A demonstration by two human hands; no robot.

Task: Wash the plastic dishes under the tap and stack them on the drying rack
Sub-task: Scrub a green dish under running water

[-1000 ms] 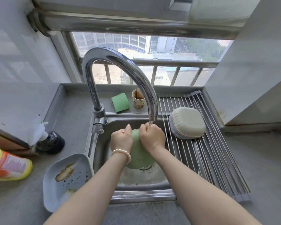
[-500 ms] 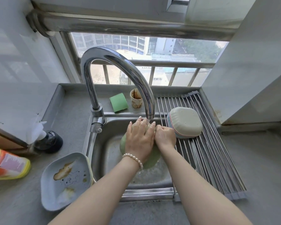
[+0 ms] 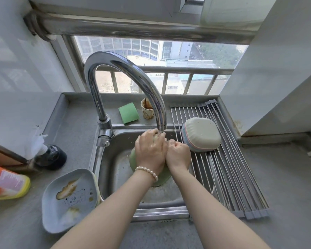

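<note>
Head view shows the rinsing step: the left hand (image 3: 150,150) presses flat-fingered on the pale green plastic dish (image 3: 133,159) under the chrome tap (image 3: 131,76) while the right hand (image 3: 178,153) grips its rim, and the next move, judged, is carrying it toward three o'clock onto the steel-rod drying rack (image 3: 228,173).

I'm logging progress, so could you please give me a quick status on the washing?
Left hand flat on green dish under tap; right hand grips its edge. Dishes stacked on rack. Nothing in the way.
</note>
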